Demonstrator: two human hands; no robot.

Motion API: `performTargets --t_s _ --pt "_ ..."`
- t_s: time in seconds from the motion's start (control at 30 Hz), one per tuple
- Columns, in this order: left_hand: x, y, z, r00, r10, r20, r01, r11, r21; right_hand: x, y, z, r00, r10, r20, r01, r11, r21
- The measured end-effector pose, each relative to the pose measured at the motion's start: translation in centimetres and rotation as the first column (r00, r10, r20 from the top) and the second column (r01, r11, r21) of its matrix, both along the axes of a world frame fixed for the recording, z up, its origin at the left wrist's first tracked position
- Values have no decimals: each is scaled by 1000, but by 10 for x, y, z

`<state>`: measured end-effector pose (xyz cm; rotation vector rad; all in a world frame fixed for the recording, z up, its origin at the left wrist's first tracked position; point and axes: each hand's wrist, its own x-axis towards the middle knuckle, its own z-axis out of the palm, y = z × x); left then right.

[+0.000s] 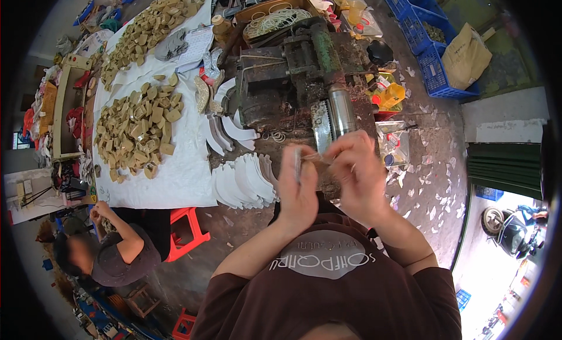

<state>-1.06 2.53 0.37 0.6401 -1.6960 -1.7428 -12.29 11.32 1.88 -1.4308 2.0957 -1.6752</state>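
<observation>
In front of my chest, my left hand is closed around a thin, flat greyish piece that stands up edge-on between thumb and fingers. Beside it my right hand is bent into a pinch, its fingertips slightly blurred. Between the two hands runs a thin pale strand, which looks like a loop or band. Left of my hands stands a row of white curved pieces leaning together. More curved white strips lie just beyond. Several thin loops rest on the dark bench near my left hand.
A greasy machine with a shiny metal roller stands right ahead. A box of pale bands sits behind it. Heaps of tan blocks cover the white sheet at left, where another person sits. Blue crates line the far right.
</observation>
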Motion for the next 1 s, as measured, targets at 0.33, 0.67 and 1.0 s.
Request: performTargets --t_s 0.33,0.67,1.0 --pt "2 -9 -26 930 -117 347 296 798 -525 -85 42 -7 985 53 -164 75 724 686" --pt "39 -49 -28 910 -19 413 183 915 -361 -67 27 -18 987 -112 -115 152 883 443" --pt "144 -76 -97 623 54 780 515 723 -461 -62 22 -16 980 -172 -103 198 914 355"
